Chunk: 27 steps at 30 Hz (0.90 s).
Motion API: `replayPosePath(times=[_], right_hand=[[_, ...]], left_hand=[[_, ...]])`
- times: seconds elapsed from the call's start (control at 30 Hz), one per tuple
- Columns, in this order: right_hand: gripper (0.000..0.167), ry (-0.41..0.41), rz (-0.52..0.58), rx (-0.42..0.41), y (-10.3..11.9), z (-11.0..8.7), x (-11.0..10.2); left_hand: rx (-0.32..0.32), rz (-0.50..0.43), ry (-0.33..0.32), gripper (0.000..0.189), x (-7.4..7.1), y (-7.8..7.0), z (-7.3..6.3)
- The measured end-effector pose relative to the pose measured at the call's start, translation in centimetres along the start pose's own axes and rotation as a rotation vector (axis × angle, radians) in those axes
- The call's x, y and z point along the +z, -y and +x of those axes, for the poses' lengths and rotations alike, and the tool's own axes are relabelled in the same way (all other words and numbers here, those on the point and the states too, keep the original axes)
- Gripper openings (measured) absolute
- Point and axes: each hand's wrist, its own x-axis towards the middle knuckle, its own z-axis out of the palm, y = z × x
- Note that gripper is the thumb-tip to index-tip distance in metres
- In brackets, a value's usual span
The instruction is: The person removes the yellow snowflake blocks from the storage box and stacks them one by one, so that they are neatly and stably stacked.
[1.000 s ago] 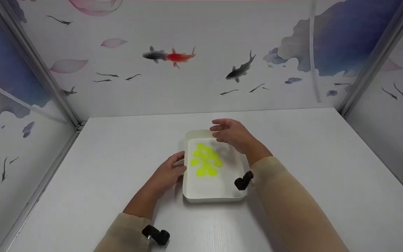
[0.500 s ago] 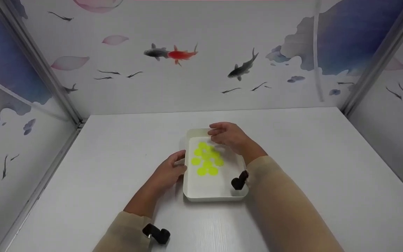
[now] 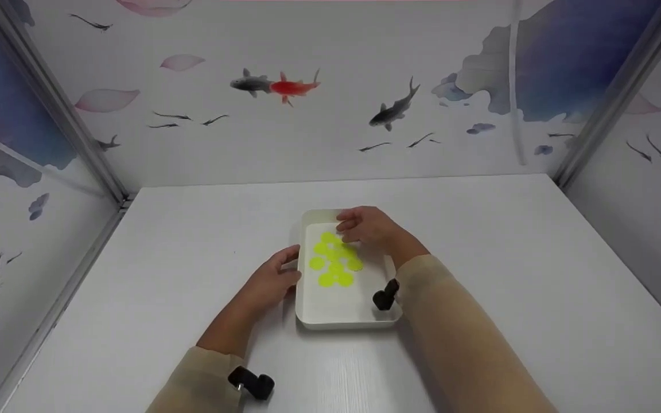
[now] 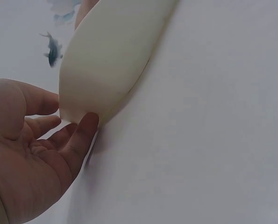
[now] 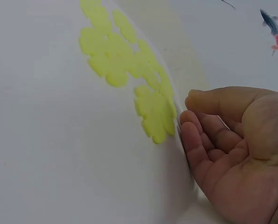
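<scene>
Both sets of fingers are bent and parted from the thumb: those of the left hand (image 3: 267,284) touch the left side wall of a shallow white rectangular tray (image 3: 330,310); those of the right hand (image 3: 369,226) hover at its far end, their tips drawn near one another. Whether these touch or pinch anything cannot be told. Bright yellow flat pieces (image 3: 326,279), rounded and lobed, lie clustered in the tray's far half, some overlapping. Right forearm and black wrist mount (image 3: 386,295) cover part of the tray's right side. Surrounding: beige sleeves (image 3: 462,321), a second black mount (image 3: 252,383) at the left cuff, a white tabletop (image 3: 193,287), grey metal posts (image 3: 61,103) and panels printed with koi (image 3: 295,87). The right hand hides some pieces; overlap makes their number uncertain; the sleeves are cut off below.
</scene>
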Motion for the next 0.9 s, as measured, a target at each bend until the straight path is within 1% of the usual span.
replayPosePath(times=[0.23,0.5,0.63,0.77,0.9], right_hand=[[0.043,-0.035,-0.131,0.042,0.1,0.39,0.58],[0.037,-0.055,-0.224,0.02,-0.06,0.68,1.03],[0.037,-0.054,-0.242,-0.014,-0.27,0.58,0.96],[0.039,-0.054,-0.214,-0.049,-0.42,0.36,0.84],[0.039,-0.058,-0.169,-0.061,-0.41,0.21,0.74]], left_hand=[[-0.015,0.001,0.001,0.062,-0.01,0.02,0.15],[-0.019,0.013,-0.009,0.062,0.0,0.21,0.14],[-0.015,0.017,-0.008,0.062,0.03,0.24,0.2],[-0.004,-0.001,0.004,0.062,0.01,0.23,0.31],[-0.005,-0.01,0.001,0.062,-0.01,0.15,0.36]])
